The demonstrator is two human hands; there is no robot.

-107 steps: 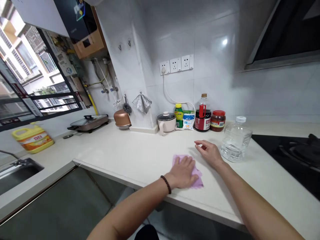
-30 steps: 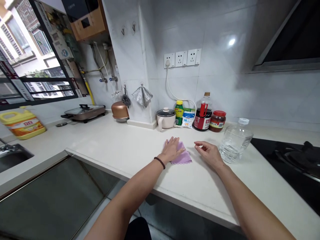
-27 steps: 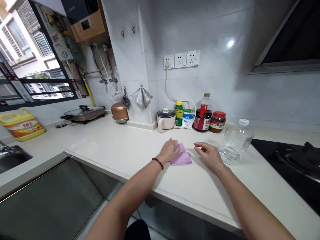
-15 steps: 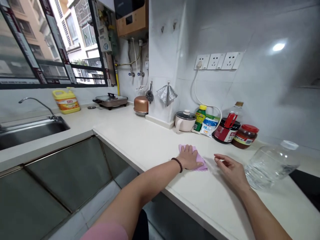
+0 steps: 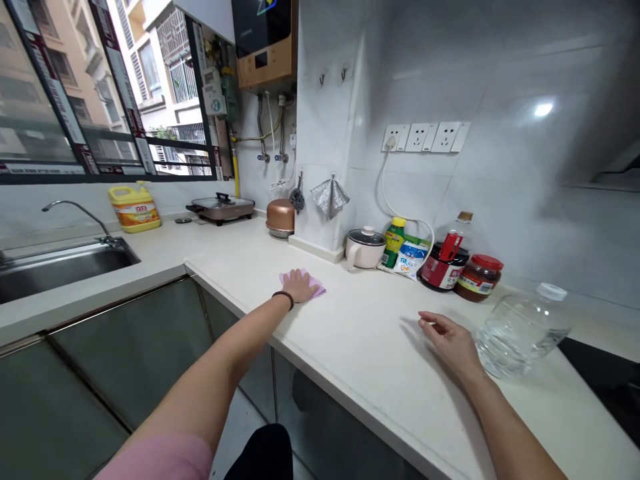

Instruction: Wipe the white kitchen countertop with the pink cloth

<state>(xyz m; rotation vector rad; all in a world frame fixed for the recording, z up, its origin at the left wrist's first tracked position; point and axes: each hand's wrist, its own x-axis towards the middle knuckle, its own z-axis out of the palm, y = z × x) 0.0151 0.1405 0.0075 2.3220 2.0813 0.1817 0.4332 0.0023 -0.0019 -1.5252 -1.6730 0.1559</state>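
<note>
Cloth [image 5: 317, 287], lilac, softly wavy-edged

Your head-worn camera looks forward and down from above and behind your fingers [image 5: 300, 277]; it sits well back from them, facing along the white countertop [image 5: 380, 360] beyond them.

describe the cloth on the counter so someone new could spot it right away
Start at the pale stone countertop that runs along the tiled wall, beside the steel sink. Near its front edge, a pink cloth lies flat under the left hand, which has a dark beaded bracelet at the wrist. Unlike the silver cloth hanging on the wall, it is pink and lies on the counter.
</note>
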